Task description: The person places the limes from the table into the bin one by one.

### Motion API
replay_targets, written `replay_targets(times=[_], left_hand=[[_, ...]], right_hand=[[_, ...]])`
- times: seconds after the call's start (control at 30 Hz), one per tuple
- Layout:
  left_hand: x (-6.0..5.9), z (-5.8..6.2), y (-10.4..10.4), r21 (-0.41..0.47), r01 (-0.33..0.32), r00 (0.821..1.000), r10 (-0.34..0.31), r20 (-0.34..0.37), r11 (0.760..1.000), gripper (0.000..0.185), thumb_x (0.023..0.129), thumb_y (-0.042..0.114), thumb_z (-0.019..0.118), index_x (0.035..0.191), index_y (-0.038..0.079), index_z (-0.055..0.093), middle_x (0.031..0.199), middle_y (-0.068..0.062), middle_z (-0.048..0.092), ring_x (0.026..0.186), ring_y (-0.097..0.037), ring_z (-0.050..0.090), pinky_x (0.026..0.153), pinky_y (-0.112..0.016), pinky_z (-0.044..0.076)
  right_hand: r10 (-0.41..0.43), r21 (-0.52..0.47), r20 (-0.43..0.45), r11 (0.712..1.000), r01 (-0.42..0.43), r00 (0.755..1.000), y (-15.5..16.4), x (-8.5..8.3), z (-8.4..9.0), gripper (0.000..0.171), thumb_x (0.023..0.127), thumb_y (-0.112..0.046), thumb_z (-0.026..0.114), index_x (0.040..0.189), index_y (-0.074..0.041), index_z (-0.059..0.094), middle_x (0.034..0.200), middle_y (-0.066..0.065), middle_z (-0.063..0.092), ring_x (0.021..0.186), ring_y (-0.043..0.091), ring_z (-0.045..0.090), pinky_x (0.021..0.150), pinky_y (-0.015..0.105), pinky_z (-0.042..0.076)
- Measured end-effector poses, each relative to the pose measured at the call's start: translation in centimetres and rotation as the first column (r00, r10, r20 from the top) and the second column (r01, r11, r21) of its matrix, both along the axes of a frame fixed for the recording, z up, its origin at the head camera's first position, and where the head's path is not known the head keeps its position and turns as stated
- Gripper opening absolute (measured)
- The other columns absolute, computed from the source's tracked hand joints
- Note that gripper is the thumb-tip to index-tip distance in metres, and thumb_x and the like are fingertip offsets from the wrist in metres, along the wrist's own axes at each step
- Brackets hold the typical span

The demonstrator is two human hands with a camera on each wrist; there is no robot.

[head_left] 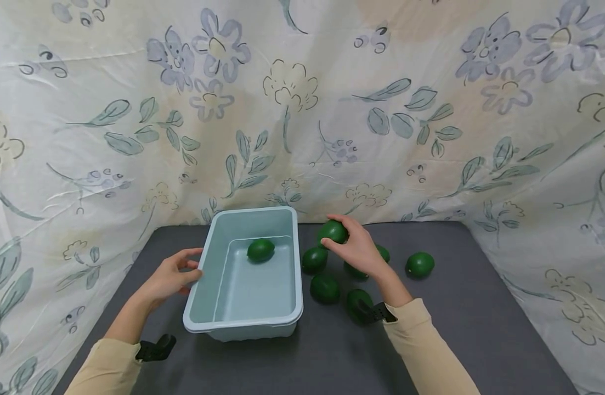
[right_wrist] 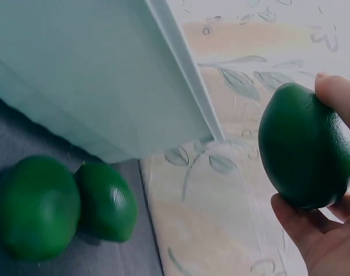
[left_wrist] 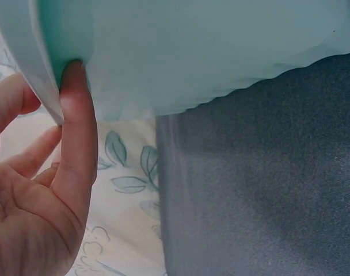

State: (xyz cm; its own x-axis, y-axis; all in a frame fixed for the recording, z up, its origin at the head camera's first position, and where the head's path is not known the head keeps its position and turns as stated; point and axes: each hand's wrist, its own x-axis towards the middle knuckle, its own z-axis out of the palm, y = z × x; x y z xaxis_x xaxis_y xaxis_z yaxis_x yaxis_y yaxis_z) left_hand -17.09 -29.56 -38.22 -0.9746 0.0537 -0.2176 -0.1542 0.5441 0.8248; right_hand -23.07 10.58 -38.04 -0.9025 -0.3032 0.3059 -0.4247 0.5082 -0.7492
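Observation:
My right hand holds a green lime between thumb and fingers, raised just right of the basin's far end. The right wrist view shows this lime up close, clear of the table. With thumb and fingers my left hand pinches the left rim of a pale blue-green plastic basin. In the left wrist view the thumb lies against the outer wall under the rim. One lime lies inside the basin, toward its far end.
Several limes lie on the dark grey table right of the basin, among them a near one and one farther right. Some are partly hidden by my right hand and wrist. A flowered curtain hangs behind and at both sides.

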Motion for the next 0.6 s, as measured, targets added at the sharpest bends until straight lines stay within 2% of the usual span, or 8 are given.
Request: replay_targets(times=[0.6], left_hand=[[0.0,0.1,0.0,-0.005,-0.012,1.0,0.012,0.009,1.0,0.062,0.088,0.011,0.057,0.142,0.007,0.029,0.114,-0.022,0.047,0.083,-0.021,0.06,0.065,-0.039,0.056]], right_hand=[[0.115,0.033,0.0,0.993,-0.115,0.993,-5.8,-1.8,1.9,0.057,0.084,-0.033,0.066,0.134,-0.015,0.045,0.131,0.006,0.047,0.109,0.022,0.051,0.081,0.037,0.05]])
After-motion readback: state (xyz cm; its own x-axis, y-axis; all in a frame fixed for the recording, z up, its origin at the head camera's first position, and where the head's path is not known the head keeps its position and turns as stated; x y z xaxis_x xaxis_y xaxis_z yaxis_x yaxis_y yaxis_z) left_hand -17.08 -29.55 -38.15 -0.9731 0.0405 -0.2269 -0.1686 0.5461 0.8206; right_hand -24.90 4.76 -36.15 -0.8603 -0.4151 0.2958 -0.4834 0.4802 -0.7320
